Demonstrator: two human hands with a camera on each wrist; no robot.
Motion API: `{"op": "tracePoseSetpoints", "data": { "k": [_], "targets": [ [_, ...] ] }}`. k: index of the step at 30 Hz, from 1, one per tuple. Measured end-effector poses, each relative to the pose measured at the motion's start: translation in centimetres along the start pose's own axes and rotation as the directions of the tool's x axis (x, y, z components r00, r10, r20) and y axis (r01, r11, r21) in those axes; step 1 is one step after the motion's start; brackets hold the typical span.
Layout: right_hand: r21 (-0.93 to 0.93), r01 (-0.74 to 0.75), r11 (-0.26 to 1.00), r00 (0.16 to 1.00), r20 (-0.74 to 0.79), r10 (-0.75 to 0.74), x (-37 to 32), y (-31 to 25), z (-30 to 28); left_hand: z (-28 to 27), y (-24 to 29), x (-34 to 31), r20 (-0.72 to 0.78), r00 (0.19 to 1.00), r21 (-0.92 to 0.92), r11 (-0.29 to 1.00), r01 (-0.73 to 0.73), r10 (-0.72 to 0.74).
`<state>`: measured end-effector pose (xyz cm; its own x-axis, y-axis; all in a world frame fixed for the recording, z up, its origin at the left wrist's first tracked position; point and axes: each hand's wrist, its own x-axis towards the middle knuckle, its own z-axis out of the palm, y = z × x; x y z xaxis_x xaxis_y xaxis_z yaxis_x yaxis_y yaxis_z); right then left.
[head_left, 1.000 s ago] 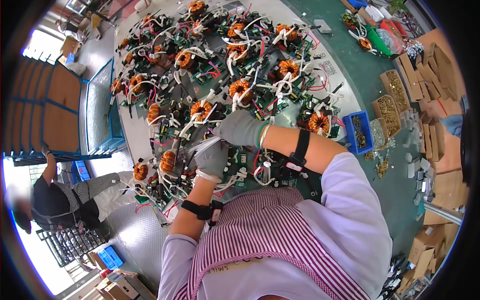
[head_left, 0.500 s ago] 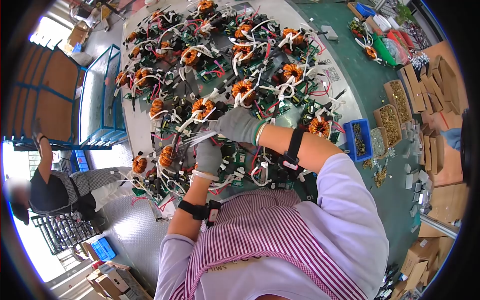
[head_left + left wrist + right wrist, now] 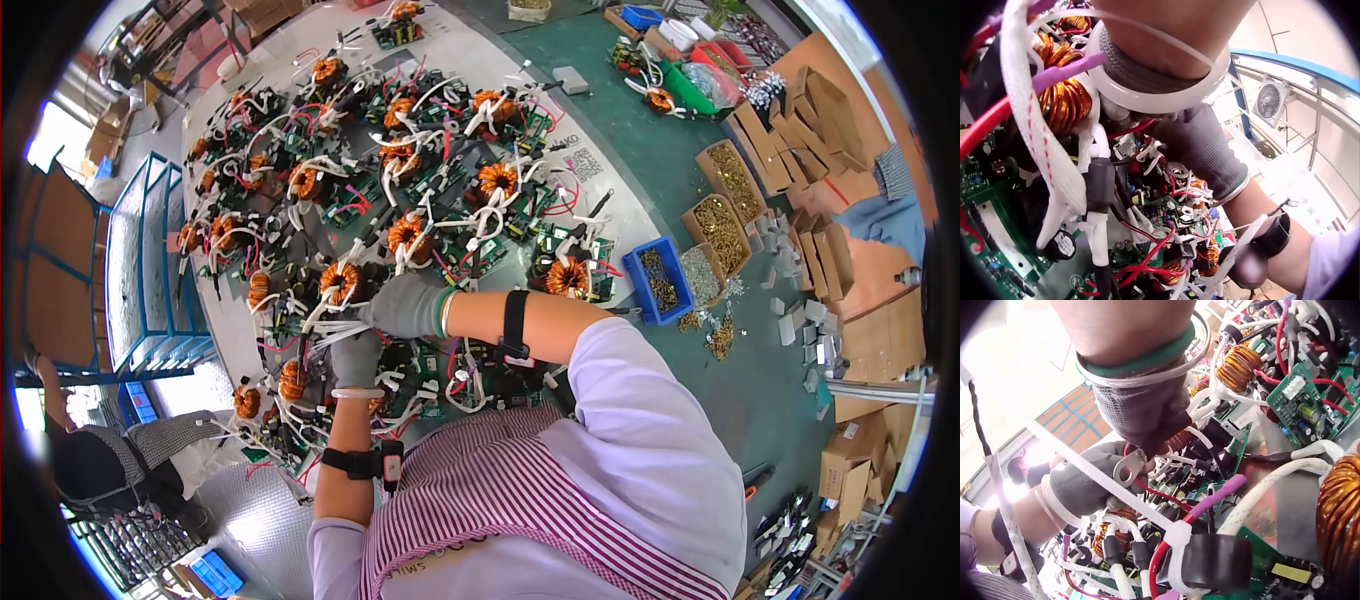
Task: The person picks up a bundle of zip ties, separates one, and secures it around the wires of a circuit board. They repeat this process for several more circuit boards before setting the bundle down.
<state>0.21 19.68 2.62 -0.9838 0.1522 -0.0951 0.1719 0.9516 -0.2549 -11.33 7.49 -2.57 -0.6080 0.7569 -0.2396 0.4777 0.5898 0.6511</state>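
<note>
Both hands wear grey gloves and meet over crowded circuit boards with copper coils (image 3: 408, 238). In the head view, my left hand (image 3: 356, 360) is below my right hand (image 3: 408, 306); white cable ties (image 3: 335, 328) fan out leftward from the left hand's curled fingers. The right wrist view has a ring terminal (image 3: 1127, 469) at the fingertips of my right hand (image 3: 1141, 412), which pinches its dark lead, with my left hand (image 3: 1085, 481) beside it. In the left wrist view, my left hand (image 3: 1129, 69) partly hides the contact with my right hand (image 3: 1200, 150).
A blue bin (image 3: 657, 280) and boxes of small metal parts (image 3: 718, 230) stand right of the boards. Cardboard pieces (image 3: 825, 120) lie farther right. Another person (image 3: 110, 465) is at the left, near a blue-framed rack (image 3: 150, 260).
The head view has shifted, so the boards and both hands appear farther left. The hands stay together by the same coil, with the white ties still sticking out leftward.
</note>
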Motion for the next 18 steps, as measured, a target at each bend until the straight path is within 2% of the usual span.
{"op": "tracePoseSetpoints", "data": {
  "k": [1,3,4,7,8,11,14,15,17,18],
  "targets": [
    [-0.006,-0.005,1.0,1.0,-0.014,0.005,0.4,0.1,1.0,-0.1,0.3,-0.1,-0.038,0.998,0.031,0.999,-0.04,0.041],
    [-0.008,0.012,1.0,0.999,-0.039,-0.012,1.1,0.6,2.7,-0.6,0.0,0.0,-0.07,0.962,0.209,0.947,-0.243,0.263],
    [-0.012,0.012,1.0,0.999,-0.034,-0.012,1.2,0.6,2.6,-1.5,1.7,-0.8,-0.038,0.963,0.356,0.904,-0.236,0.267],
    [-0.009,0.032,0.999,0.996,-0.086,-0.032,0.2,0.9,0.7,-0.8,-0.7,-0.5,-0.094,0.908,0.414,0.846,-0.336,0.407],
    [-0.02,0.04,0.999,0.996,-0.076,-0.041,0.0,1.0,0.1,-0.5,-1.1,-0.3,-0.1,0.926,0.398,0.868,-0.298,0.364],
    [-0.02,0.046,0.999,0.998,-0.04,-0.046,-0.3,1.0,-0.6,0.3,-2.7,0.1,-0.1,0.872,0.447,0.804,-0.391,0.479],
    [0.0,-0.007,1.0,1.0,-0.016,0.007,-0.3,0.7,-0.6,-1.5,1.8,-0.8,0.038,0.95,0.321,0.896,-0.306,0.311],
    [0.007,-0.037,0.999,0.999,-0.012,0.037,-0.3,0.6,-0.6,-1.1,1.3,-0.8,-0.048,0.91,0.345,0.862,-0.372,0.412],
    [0.026,-0.058,0.998,0.998,0.002,0.058,-0.5,0.1,-1.2,0.1,-0.1,-0.2,-0.207,0.775,0.411,0.772,-0.485,0.597],
    [0.036,-0.069,0.997,0.998,0.013,0.069,-0.5,-0.1,-1.3,0.3,-0.1,0.1,-0.244,0.764,0.389,0.782,-0.487,0.597]
  ]
}}
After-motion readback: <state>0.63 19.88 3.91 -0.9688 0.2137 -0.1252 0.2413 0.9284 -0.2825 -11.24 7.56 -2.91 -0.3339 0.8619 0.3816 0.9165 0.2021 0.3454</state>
